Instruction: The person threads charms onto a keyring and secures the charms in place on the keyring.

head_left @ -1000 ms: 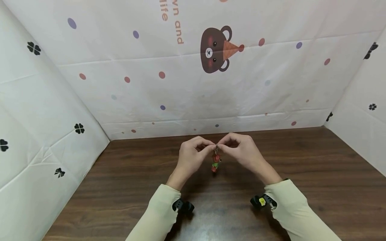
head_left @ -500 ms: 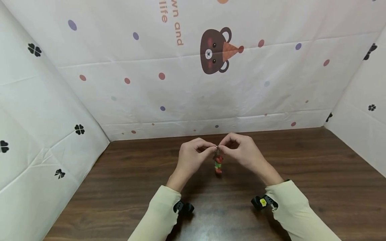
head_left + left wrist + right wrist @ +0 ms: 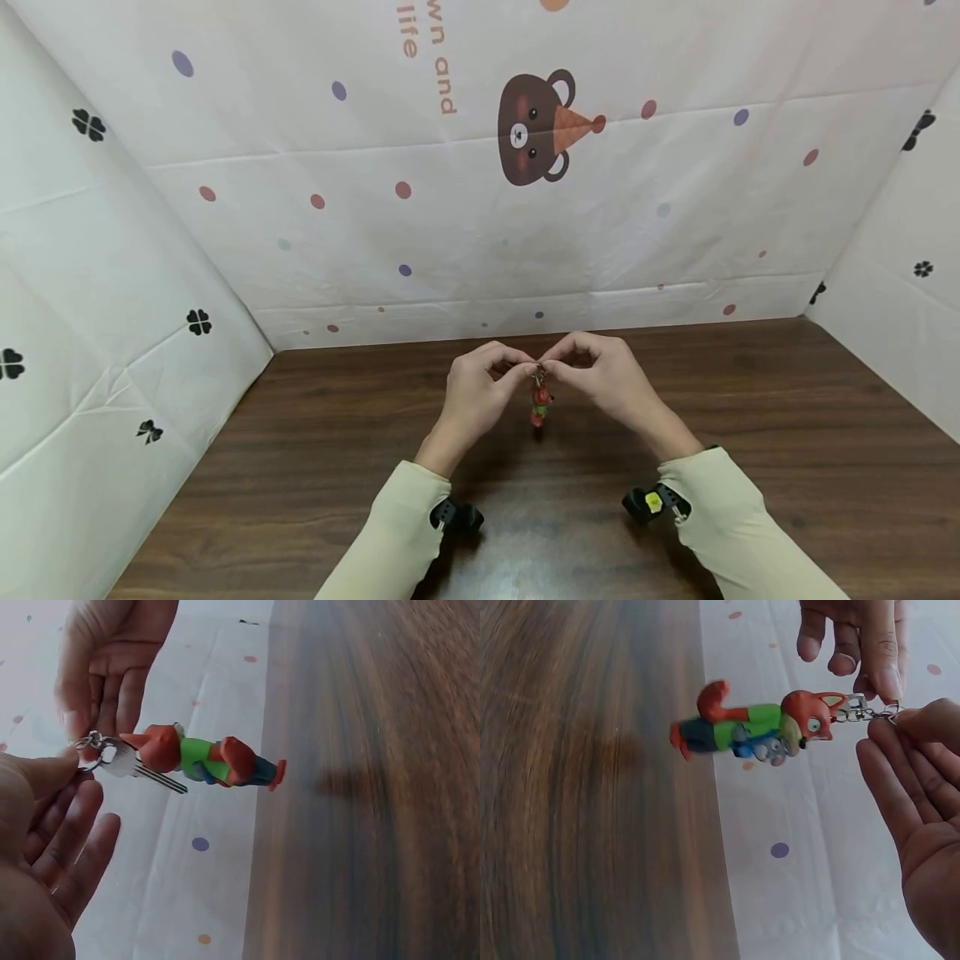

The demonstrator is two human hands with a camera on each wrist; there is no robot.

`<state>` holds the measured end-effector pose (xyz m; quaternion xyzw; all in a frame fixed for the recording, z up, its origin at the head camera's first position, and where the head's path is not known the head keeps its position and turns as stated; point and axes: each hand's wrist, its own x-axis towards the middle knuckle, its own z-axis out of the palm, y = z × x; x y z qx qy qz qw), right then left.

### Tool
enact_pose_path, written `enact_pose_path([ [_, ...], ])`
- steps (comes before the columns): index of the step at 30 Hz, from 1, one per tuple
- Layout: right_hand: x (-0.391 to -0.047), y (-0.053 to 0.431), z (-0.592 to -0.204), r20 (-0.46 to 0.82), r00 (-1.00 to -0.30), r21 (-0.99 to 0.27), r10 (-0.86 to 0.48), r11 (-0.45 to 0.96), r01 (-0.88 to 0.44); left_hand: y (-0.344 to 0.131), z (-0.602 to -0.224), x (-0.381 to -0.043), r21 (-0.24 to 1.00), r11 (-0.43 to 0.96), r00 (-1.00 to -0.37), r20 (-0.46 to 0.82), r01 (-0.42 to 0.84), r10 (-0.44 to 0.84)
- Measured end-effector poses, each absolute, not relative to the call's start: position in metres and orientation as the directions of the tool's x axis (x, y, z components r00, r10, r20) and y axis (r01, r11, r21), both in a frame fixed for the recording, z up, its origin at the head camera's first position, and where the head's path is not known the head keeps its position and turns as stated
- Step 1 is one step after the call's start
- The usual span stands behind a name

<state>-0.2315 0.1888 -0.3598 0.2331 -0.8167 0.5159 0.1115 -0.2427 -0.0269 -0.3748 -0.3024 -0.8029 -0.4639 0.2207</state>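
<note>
Both hands pinch one metal key ring [image 3: 89,766] between thumb and forefinger, the left hand [image 3: 474,388] from the left and the right hand [image 3: 613,379] from the right. From the ring hangs a fox figure keychain [image 3: 761,726], orange with a green top and dark trousers, carrying a small grey-and-blue figure. A short chain [image 3: 855,715] links the fox to the ring. Beside it, a silver key [image 3: 120,760] shows in the left wrist view. The fingertips touch or nearly touch at the ring, and how it sits between them is partly hidden.
Below the hands lies a dark brown wooden table [image 3: 337,433]. White patterned sheets enclose it: a back sheet [image 3: 465,233] with a printed bear, a left sheet [image 3: 67,275] and a right sheet [image 3: 892,333]. Black wrist cameras [image 3: 468,518] sit at both cuffs.
The hanging fox figure swings and turns a little, swinging right and then back left. Both hands keep almost the same place and pinch on the key ring.
</note>
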Motion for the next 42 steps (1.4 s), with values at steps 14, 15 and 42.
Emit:
enact_pose_path([
  [14, -0.231, 0.182, -0.360, 0.443, -0.849, -0.727, -0.287, 0.440, -0.528, -0.031, -0.375, -0.242, 0.610, 0.407, -0.727, 0.631, 0.680, 0.269],
  [15, -0.231, 0.182, -0.360, 0.446, -0.843, -0.709, -0.301, 0.457, -0.538, -0.032, -0.375, -0.242, 0.571, 0.442, -0.712, 0.641, 0.692, 0.287],
  [42, -0.230, 0.183, -0.360, 0.436, -0.860, -0.764, -0.266, 0.396, -0.510, -0.034, -0.373, -0.248, 0.557, 0.415, -0.691, 0.632, 0.719, 0.349],
])
